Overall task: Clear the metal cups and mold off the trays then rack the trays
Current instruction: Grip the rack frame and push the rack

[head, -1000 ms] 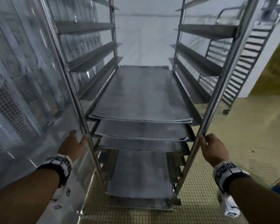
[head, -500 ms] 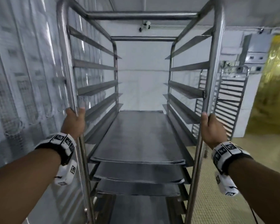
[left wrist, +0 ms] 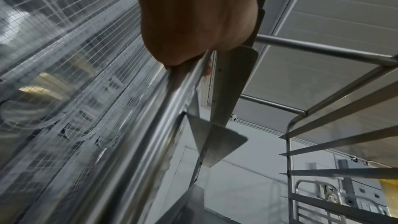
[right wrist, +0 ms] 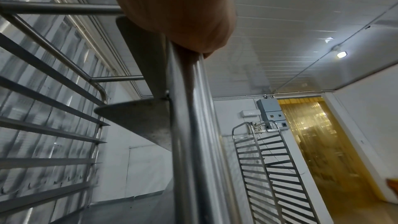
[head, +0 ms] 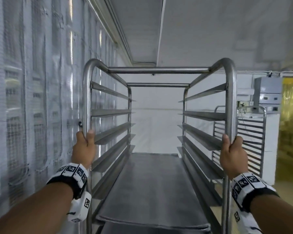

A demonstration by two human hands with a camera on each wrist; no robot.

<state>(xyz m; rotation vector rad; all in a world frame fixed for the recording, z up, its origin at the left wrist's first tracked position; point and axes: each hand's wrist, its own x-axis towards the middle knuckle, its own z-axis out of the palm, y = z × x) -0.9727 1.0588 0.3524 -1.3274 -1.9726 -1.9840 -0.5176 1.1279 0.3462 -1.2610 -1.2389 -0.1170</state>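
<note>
A tall steel tray rack (head: pixel 158 70) stands straight ahead of me, its upper runners bare. Flat metal trays (head: pixel 149 186) lie stacked on its lower runners. My left hand (head: pixel 85 146) grips the rack's near left upright, fingers curled round the tube; the left wrist view shows the same fist (left wrist: pixel 193 23) on the post (left wrist: pixel 137 139). My right hand (head: pixel 232 152) grips the near right upright, seen likewise in the right wrist view (right wrist: pixel 181 11) on its post (right wrist: pixel 193 125). No metal cups or mold are in view.
A wire-mesh wall behind plastic sheeting (head: pixel 32 107) runs close along the rack's left side. A second, bare rack (head: pixel 248 137) stands at the right against a white wall, beside a grey electrical box (head: pixel 267 93). A yellow strip-curtain doorway (head: pixel 292 124) opens at far right.
My view has tilted up from the stacked trays to the rack's top bars. Both hands have slid higher up the two front uprights and still grip them.
</note>
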